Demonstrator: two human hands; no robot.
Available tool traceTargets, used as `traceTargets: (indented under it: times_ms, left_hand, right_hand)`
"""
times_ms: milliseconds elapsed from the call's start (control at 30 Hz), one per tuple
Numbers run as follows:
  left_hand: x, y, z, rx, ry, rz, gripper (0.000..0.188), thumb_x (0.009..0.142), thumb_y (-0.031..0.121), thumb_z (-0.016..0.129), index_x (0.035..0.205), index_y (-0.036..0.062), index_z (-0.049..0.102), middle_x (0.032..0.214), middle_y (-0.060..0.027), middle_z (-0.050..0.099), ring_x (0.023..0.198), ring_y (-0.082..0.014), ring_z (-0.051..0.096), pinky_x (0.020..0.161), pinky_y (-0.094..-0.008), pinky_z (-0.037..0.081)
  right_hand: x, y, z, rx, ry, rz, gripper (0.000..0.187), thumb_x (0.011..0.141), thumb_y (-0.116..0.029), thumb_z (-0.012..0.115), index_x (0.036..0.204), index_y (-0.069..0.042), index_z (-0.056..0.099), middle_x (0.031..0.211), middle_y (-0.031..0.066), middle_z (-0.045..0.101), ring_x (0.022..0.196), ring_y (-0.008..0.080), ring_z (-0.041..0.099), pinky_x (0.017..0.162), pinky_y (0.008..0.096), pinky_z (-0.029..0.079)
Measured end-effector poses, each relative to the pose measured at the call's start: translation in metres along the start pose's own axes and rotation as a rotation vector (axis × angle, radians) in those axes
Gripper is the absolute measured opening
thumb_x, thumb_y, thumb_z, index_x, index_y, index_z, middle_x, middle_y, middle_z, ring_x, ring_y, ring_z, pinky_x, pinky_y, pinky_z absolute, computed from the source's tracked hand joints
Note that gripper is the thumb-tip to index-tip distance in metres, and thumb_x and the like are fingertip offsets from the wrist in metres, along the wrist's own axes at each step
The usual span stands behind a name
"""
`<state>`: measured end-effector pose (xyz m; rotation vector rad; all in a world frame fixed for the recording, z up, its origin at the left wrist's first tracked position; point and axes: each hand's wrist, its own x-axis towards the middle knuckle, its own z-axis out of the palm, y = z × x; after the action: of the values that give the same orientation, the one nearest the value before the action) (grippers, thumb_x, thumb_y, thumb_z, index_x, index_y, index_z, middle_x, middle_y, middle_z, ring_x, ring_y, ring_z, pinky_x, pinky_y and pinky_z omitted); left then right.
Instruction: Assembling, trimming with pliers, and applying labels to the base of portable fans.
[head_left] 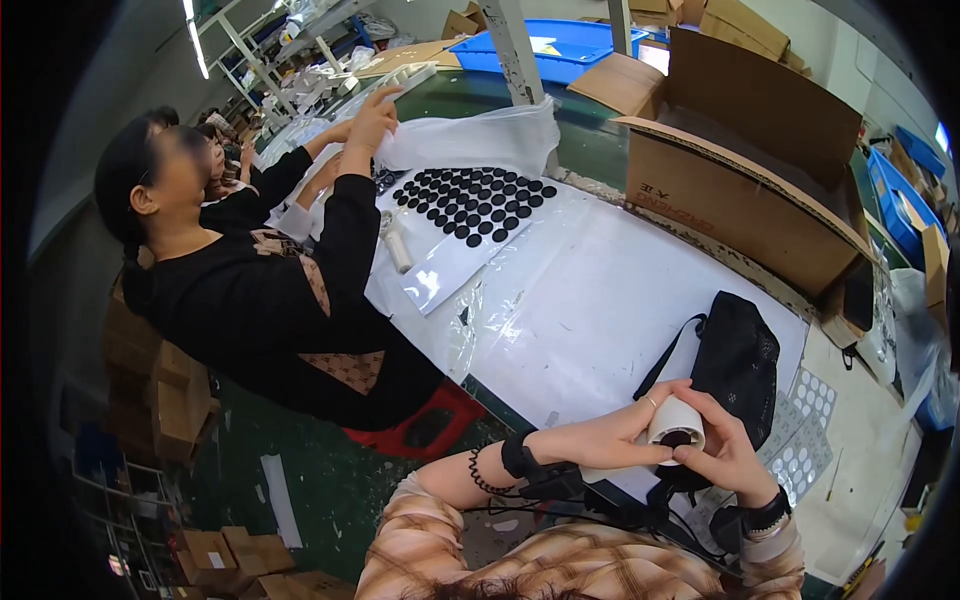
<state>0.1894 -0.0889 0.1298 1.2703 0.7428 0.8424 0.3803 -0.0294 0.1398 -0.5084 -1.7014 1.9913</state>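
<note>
Both of my hands hold a short white cylinder (pixel 683 416) with a dark round middle in the end toward me. My left hand (pixel 618 436) closes on its left side, thumb near the dark end. From the right, my right hand (pixel 727 455) wraps round it, and its thumb presses at the rim of that end. Right behind my hands a black mesh bag (pixel 738 350) with a strap lies on the white table sheet (pixel 610 300). Round white stickers on sheets (pixel 800 455) lie beside my right hand.
An open cardboard box (pixel 740 205) stands at the far right. Rows of black discs (pixel 480 205) and a small white cylinder (pixel 398 248) lie farther left, where a co-worker (pixel 270 290) sits by a red stool (pixel 420 425). A blue tray (pixel 545 50) is at the back.
</note>
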Motion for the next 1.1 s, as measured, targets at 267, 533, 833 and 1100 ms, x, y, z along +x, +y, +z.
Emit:
traceTargets:
  times_ms: [267, 533, 833, 1100]
  left_hand:
    - [-0.013, -0.002, 0.010, 0.377, 0.086, 0.064, 0.086, 0.084, 0.011, 0.057, 0.142, 0.0036, -0.006, 0.126, -0.0222, 0.039, 0.109, -0.0298, 0.048, 0.094, -0.0336, 0.036]
    - [-0.013, -0.021, 0.024, 0.479, 0.223, 0.246, 0.083, 0.082, 0.011, 0.058, 0.142, 0.0016, 0.001, 0.125, -0.0287, 0.040, 0.106, -0.0405, 0.049, 0.091, -0.0362, 0.039]
    - [-0.028, -0.031, 0.027, 0.385, 0.189, 0.041, 0.078, 0.082, 0.008, 0.057, 0.142, 0.0022, 0.008, 0.127, -0.0223, 0.040, 0.111, -0.0290, 0.047, 0.093, -0.0355, 0.038]
    - [-0.019, -0.033, 0.018, 0.214, 0.258, -0.006, 0.073, 0.082, 0.016, 0.062, 0.138, 0.0011, 0.017, 0.115, -0.0184, 0.049, 0.099, -0.0268, 0.054, 0.086, -0.0329, 0.042]
  right_hand:
    - [-0.005, -0.018, 0.003, -0.510, -0.023, -0.050, 0.067, 0.065, -0.002, 0.074, 0.127, -0.003, 0.047, 0.119, 0.0124, 0.047, 0.105, 0.0228, 0.053, 0.088, 0.0309, 0.044]
    - [-0.014, -0.019, 0.006, -0.799, 0.072, -0.242, 0.066, 0.058, -0.002, 0.076, 0.119, -0.002, 0.053, 0.108, 0.0171, 0.055, 0.097, 0.0285, 0.057, 0.082, 0.0310, 0.047]
    - [-0.021, 0.019, 0.010, -0.611, 0.099, -0.178, 0.063, 0.061, -0.003, 0.077, 0.119, -0.001, 0.053, 0.107, 0.0167, 0.055, 0.098, 0.0276, 0.057, 0.082, 0.0311, 0.047]
    - [-0.017, 0.012, 0.001, -0.400, 0.135, -0.127, 0.064, 0.067, -0.001, 0.074, 0.125, -0.004, 0.047, 0.112, 0.0112, 0.049, 0.102, 0.0200, 0.055, 0.085, 0.0302, 0.050]
